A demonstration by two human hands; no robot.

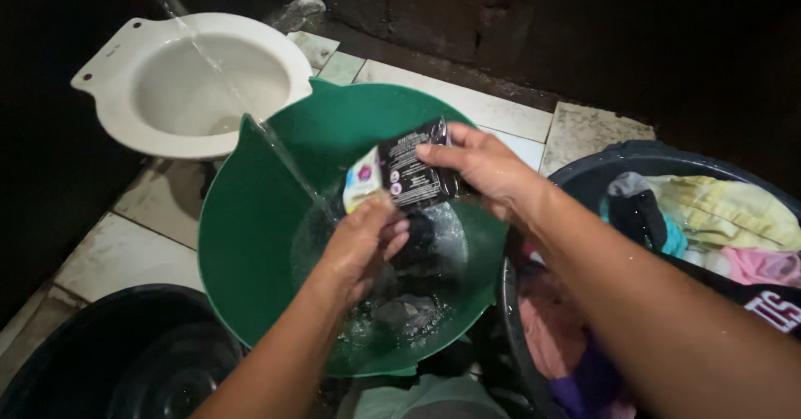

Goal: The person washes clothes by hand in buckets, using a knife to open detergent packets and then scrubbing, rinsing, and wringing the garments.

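Glossy sachet (409, 173): dark, flat, crinkled plastic with a pale torn corner, pinched between both your hands above the basin.
Basin (250, 235): green plastic, round, shallow water (a thin stream falls in).
Left hand (359, 248): closed on the sachet's lower corner.
Right hand (484, 169): fingers gripping its top edge.
Around you: white toilet bowl (192, 81), dark tub of clothes (709, 219).

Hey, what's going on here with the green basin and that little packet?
A person holds a small dark sachet in both hands over a green basin: the right hand grips its upper edge, the left hand its lower corner. A thin stream of water falls into the basin. A dark tub of clothes sits to the right.
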